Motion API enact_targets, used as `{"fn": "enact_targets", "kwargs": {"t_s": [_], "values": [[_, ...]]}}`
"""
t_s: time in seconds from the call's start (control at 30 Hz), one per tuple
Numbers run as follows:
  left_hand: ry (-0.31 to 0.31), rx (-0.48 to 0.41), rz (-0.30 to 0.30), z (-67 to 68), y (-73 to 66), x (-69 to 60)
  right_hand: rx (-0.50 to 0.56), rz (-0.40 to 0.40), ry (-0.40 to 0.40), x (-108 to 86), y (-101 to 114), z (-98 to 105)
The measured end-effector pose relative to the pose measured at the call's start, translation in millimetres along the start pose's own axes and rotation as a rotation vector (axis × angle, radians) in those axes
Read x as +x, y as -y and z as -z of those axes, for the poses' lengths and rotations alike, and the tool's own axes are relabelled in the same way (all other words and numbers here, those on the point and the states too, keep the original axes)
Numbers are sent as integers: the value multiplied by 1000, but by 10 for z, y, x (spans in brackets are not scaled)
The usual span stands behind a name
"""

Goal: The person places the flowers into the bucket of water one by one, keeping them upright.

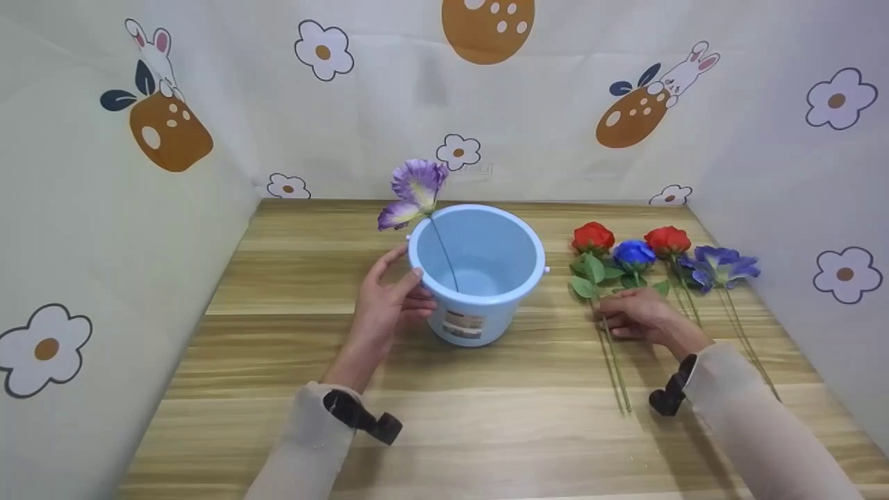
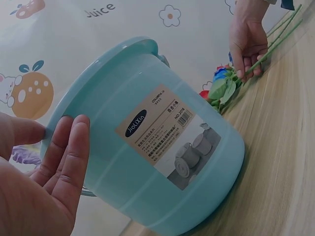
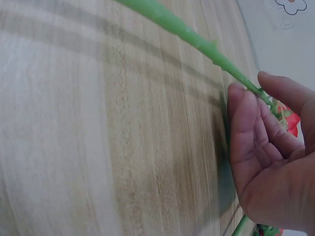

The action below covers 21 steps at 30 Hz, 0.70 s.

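Note:
A light blue bucket (image 1: 486, 316) stands upright on the table. A purple and white artificial flower (image 1: 419, 184) leans over its left rim, stem inside. My left hand (image 1: 389, 298) holds the bucket's rim at the left; in the left wrist view its fingers (image 2: 74, 157) lie along the outer wall below the rim. To the right, my right hand (image 1: 642, 316) pinches the green stem (image 3: 197, 42) of a red rose (image 1: 592, 238), just below its leaves. A blue rose (image 1: 634, 255) lies just beyond that hand, its stem partly hidden.
Right of the held rose lie another red rose (image 1: 668, 241) and a blue-purple flower (image 1: 722, 267) with a long thin stem. The wooden table (image 1: 292, 278) is bounded by patterned walls at the back and both sides.

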State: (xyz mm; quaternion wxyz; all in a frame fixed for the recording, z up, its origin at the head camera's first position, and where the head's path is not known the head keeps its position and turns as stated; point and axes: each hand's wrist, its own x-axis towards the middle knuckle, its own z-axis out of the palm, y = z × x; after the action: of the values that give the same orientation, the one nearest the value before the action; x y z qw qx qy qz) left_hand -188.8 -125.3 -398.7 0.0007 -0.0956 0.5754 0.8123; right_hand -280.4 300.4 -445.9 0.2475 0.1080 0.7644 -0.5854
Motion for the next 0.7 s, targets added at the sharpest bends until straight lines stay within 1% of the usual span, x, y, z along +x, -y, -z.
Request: {"fn": "enact_targets", "kwargs": {"t_s": [0.17, 0.4, 0.7], "values": [[2, -5, 0, 2, 8, -3, 49, -2, 33, -2, -2, -28], [-7, 13, 16, 2, 2, 8, 66, 6, 75, -17, 26, -61], [-14, 36, 24, 13, -2, 10, 85, 5, 71, -12, 50, -98]]}}
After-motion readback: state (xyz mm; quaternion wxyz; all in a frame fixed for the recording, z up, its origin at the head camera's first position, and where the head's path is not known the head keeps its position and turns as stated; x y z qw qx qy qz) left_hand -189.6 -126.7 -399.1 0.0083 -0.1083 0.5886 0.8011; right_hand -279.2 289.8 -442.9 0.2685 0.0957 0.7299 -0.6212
